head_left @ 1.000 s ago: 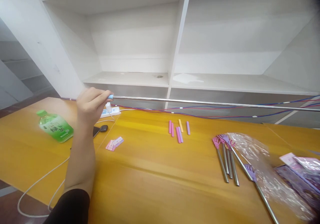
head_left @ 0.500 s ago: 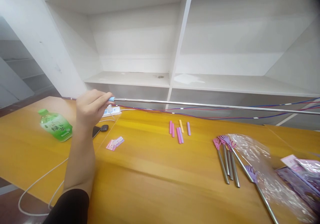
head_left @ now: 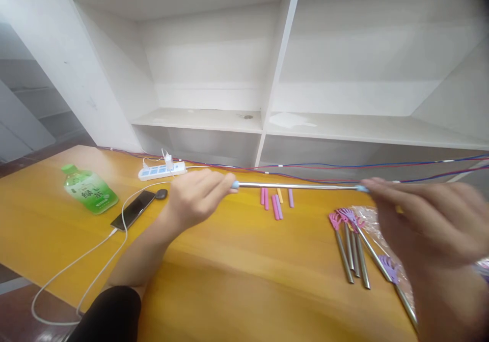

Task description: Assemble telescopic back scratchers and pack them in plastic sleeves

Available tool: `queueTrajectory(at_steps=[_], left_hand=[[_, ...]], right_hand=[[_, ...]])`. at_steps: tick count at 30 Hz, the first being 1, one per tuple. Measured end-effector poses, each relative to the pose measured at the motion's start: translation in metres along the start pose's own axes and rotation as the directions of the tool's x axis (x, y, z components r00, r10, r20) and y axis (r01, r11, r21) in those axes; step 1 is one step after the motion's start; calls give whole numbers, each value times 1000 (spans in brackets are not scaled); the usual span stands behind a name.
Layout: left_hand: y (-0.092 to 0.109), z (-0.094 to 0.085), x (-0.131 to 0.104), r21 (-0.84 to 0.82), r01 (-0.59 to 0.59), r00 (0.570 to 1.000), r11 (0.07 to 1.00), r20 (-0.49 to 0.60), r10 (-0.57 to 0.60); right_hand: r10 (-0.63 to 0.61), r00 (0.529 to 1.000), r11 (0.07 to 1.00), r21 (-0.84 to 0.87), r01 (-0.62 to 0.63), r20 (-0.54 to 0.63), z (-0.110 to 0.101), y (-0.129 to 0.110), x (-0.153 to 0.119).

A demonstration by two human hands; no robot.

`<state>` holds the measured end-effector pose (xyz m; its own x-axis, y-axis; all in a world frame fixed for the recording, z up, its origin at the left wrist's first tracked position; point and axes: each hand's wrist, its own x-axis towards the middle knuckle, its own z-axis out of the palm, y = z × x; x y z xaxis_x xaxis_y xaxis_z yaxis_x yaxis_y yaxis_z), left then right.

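Observation:
A thin metal rod [head_left: 294, 186] with light blue ends spans the space between my two hands, above the back of the table. My left hand [head_left: 198, 194] is closed round its left end. At the other end, my right hand [head_left: 431, 220], blurred, pinches the rod by its blue tip. Below the rod lie several pink, purple and yellow sticks [head_left: 275, 207]. Several metal tubes with pink and purple claw heads [head_left: 347, 250] rest on the table left of my right hand, beside crumpled clear plastic [head_left: 369, 220].
On the wooden table [head_left: 229, 281] at left are a green bottle [head_left: 90, 189], a phone [head_left: 134, 210] with a white cable and a power strip [head_left: 162, 170]. Red and blue wires run along the back, below white shelves [head_left: 198, 118].
My left hand has moved right and slightly down. My right hand has come into view at the rod's other end. The rod spans a much shorter length in view.

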<state>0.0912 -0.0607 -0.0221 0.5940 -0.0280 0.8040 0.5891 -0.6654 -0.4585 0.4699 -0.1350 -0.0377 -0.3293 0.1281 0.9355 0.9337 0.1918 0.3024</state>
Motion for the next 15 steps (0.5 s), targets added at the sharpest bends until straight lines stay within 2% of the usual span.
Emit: queueTrajectory(at_steps=[1, 3, 7, 10, 15], left_hand=[[10, 6, 1, -9, 11, 1000, 1000, -11, -11], [30, 15, 1, -37, 29, 999, 999, 18, -28], [62, 20, -1, -68, 41, 997, 997, 74, -36], [64, 17, -2, -100, 37, 995, 994, 92, -28], [46, 14, 4, -164, -31, 994, 986, 101, 48]], right_hand=[[-68, 997, 997, 24, 68, -23, 4, -9, 1], [-115, 993, 989, 86, 118, -38, 10, -31, 1], [-134, 988, 967, 228, 114, 75, 11, -69, 3], [-188, 977, 957, 243, 159, 101, 1, -77, 10], [-270, 943, 930, 306, 203, 196, -14, -73, 23]])
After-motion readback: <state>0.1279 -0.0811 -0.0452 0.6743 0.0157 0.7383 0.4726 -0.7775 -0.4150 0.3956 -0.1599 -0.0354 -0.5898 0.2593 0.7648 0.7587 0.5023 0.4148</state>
